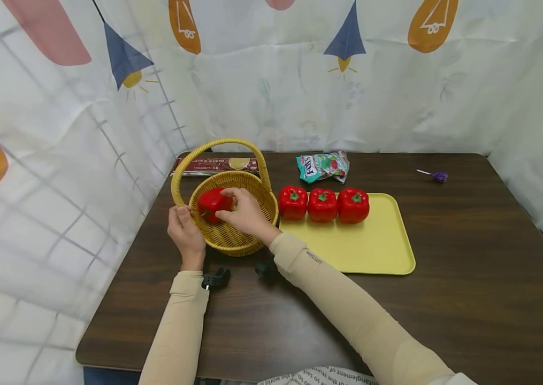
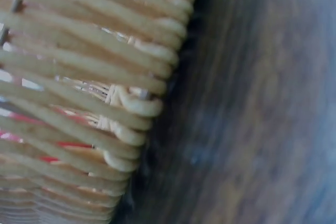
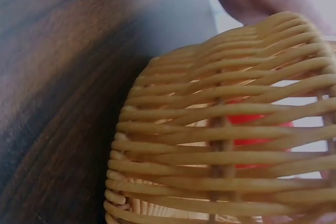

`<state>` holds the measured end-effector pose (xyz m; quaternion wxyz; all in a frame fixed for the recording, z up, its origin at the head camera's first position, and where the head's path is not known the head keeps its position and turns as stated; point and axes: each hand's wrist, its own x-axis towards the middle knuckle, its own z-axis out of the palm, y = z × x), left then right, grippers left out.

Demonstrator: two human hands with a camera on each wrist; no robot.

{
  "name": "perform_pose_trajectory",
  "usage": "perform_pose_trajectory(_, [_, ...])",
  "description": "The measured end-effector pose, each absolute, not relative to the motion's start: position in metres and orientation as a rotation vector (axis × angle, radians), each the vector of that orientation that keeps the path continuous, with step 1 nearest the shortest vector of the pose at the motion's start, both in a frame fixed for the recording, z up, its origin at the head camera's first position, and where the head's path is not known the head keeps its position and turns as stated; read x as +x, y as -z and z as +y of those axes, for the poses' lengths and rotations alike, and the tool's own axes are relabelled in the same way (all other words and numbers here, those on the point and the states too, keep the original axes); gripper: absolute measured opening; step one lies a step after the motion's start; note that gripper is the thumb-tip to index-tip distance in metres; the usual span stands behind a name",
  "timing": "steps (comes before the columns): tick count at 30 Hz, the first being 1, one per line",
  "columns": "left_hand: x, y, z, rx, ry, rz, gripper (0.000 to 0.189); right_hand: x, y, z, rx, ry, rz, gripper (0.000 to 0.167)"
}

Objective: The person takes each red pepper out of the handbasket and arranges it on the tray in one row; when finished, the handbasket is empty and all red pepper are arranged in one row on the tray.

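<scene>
In the head view, a red bell pepper (image 1: 213,205) lies tilted inside the yellow wicker basket (image 1: 234,247), its green stem towards the lower left. My right hand (image 1: 248,213) reaches over the basket's right rim, fingers and thumb round the pepper's right end. At the left rim, by the foot of the handle, my left hand (image 1: 187,233) grips the basket; most of its fingers are hidden. Basket weave (image 2: 79,87) fills much of the left wrist view. Red shows through the basket wall (image 3: 173,114) in the right wrist view.
Three red bell peppers, left (image 1: 292,203), middle (image 1: 322,205) and right (image 1: 353,206), line the back of a yellow tray (image 1: 377,251). Behind are a spaghetti pack (image 1: 213,166) and a FOX'S candy bag (image 1: 324,166). A purple lollipop (image 1: 440,176) lies at the table's right.
</scene>
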<state>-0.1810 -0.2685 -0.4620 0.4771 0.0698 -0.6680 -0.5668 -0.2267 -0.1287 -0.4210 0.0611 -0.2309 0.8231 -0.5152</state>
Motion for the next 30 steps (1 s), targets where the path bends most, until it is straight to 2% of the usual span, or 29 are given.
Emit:
perform_pose_trajectory(3, [-0.187, 0.471, -0.272, 0.175, 1.419, -1.629, 0.034, -0.229, 0.424, -0.132, -0.661, 1.547, 2.515, 0.061])
perform_pose_trajectory(8, [-0.189, 0.474, -0.272, 0.178, 1.424, -1.638, 0.066, -0.234, 0.429, -0.136, -0.617, 1.526, 2.526, 0.069])
perform_pose_trajectory(12, [-0.188, 0.474, -0.272, 0.173, 1.419, -1.643, 0.073, -0.238, 0.432, -0.140, -0.589, 1.527, 2.510, 0.070])
perform_pose_trajectory(21, [-0.184, 0.469, -0.269, 0.184, 1.451, -1.624, 0.070, -0.247, 0.432, -0.147, -0.568, 1.457, 2.503, 0.073])
perform_pose_trajectory(28, [-0.183, 0.466, -0.267, 0.177, 1.451, -1.608, 0.030, -0.252, 0.424, -0.153, -0.682, 1.299, 2.515, 0.082])
perform_pose_trajectory(30, [-0.188, 0.472, -0.272, 0.174, 1.446, -1.610, 0.040, -0.253, 0.424, -0.154, -0.694, 1.279, 2.517, 0.083])
